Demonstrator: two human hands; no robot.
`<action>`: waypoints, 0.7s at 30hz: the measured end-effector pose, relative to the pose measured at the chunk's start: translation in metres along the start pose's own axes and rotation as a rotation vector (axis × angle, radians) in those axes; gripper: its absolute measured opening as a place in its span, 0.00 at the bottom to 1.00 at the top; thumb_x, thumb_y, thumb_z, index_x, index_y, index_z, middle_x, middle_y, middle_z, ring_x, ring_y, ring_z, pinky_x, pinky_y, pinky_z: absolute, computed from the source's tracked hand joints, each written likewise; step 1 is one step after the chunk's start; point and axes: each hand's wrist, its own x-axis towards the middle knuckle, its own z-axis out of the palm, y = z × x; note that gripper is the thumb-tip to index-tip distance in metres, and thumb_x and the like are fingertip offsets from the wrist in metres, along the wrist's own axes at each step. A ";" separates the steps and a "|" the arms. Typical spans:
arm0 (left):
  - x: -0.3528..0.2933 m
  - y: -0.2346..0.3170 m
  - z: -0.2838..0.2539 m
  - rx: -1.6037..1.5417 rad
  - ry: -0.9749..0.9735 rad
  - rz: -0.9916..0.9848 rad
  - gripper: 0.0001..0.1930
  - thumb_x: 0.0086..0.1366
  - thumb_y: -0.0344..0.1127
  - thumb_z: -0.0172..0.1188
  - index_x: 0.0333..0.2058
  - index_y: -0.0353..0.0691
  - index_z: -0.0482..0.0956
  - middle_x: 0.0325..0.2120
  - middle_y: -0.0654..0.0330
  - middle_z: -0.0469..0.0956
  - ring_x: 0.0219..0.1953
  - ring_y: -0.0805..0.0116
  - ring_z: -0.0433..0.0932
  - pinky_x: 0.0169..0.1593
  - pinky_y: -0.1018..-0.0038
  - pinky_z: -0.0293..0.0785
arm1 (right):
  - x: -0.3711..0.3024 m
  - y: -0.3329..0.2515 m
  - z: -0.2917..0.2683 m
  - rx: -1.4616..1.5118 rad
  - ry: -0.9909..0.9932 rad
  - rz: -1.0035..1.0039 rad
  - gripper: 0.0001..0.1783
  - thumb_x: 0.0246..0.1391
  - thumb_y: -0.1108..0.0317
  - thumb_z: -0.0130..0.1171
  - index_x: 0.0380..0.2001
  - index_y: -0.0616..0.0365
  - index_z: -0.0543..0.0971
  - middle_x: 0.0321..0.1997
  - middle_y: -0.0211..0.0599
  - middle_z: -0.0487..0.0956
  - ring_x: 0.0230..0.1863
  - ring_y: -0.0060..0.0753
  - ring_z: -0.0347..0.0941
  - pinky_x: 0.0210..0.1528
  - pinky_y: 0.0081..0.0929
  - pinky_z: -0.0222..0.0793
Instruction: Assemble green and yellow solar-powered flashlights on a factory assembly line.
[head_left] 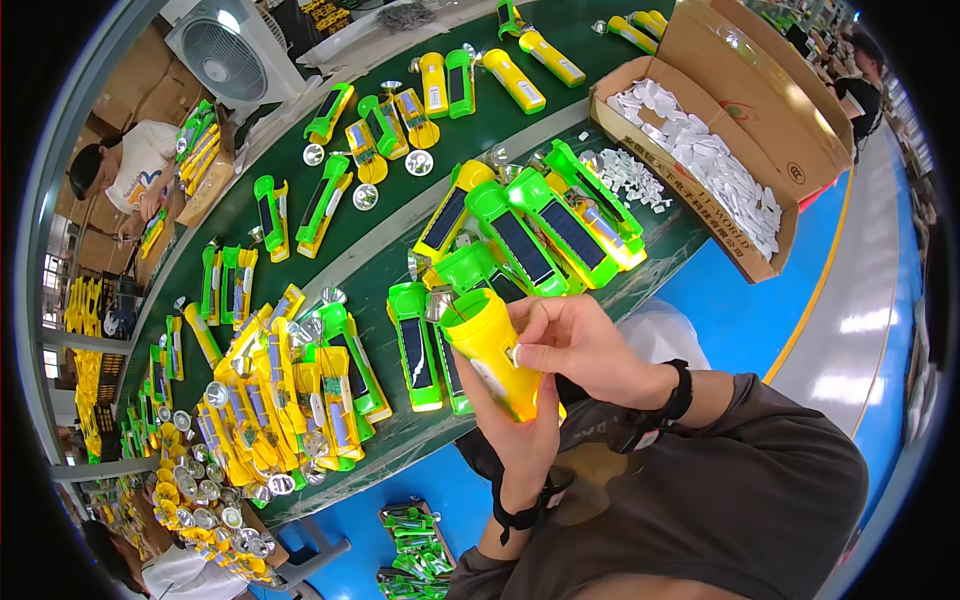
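Observation:
A yellow flashlight housing [488, 340] with a green inner rim stands tilted in front of me. My left hand [522, 440] is wrapped around its lower part from below. Against its right side, the thumb and index finger of my right hand [592, 350] are pinched together at a small pale piece [515, 356], mostly covered by the fingertips. Just beyond lies a cluster of green and yellow flashlight bodies with dark solar panels [520, 240]. Another green body [413, 345] rests left of the housing.
A cardboard box [690, 190] of white plastic pieces sits at the far right, small white parts [632, 178] spilled beside it. Yellow flashlight halves [270, 390] with reflectors are heaped at left. More flashlights line the green conveyor [385, 205]. A co-worker [140, 165] works across it.

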 end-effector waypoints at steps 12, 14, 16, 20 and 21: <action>-0.002 -0.004 0.004 0.065 -0.029 0.029 0.43 0.54 0.22 0.59 0.64 0.29 0.41 0.57 0.47 0.60 0.56 0.59 0.65 0.57 0.69 0.62 | -0.003 -0.008 -0.002 -0.256 -0.008 0.044 0.15 0.47 0.85 0.52 0.40 0.62 0.68 0.45 0.38 0.72 0.46 0.26 0.70 0.48 0.23 0.67; -0.001 -0.004 0.004 0.133 -0.058 0.056 0.44 0.55 0.22 0.58 0.64 0.31 0.39 0.58 0.48 0.59 0.57 0.61 0.64 0.57 0.69 0.61 | -0.002 -0.010 0.000 -0.134 -0.047 0.012 0.22 0.47 0.86 0.47 0.46 0.60 0.63 0.45 0.37 0.73 0.47 0.26 0.70 0.50 0.24 0.66; 0.000 -0.006 0.007 0.129 -0.051 0.046 0.44 0.54 0.23 0.59 0.64 0.30 0.39 0.56 0.48 0.61 0.55 0.60 0.66 0.57 0.69 0.62 | 0.001 -0.009 -0.001 -0.212 -0.041 0.001 0.22 0.47 0.86 0.46 0.47 0.61 0.63 0.45 0.38 0.73 0.48 0.27 0.69 0.50 0.24 0.66; 0.000 -0.006 0.006 0.134 -0.023 0.070 0.44 0.54 0.24 0.59 0.64 0.30 0.39 0.57 0.48 0.61 0.55 0.61 0.66 0.56 0.69 0.62 | 0.003 -0.004 0.000 -0.283 -0.080 -0.056 0.23 0.47 0.86 0.45 0.48 0.61 0.62 0.45 0.39 0.72 0.49 0.28 0.69 0.53 0.26 0.64; 0.000 -0.009 0.006 0.129 -0.029 0.054 0.44 0.54 0.24 0.59 0.64 0.30 0.39 0.56 0.48 0.61 0.55 0.61 0.66 0.56 0.70 0.62 | 0.004 -0.003 -0.002 -0.282 -0.075 -0.060 0.23 0.47 0.86 0.45 0.48 0.61 0.62 0.45 0.39 0.72 0.49 0.28 0.69 0.53 0.26 0.64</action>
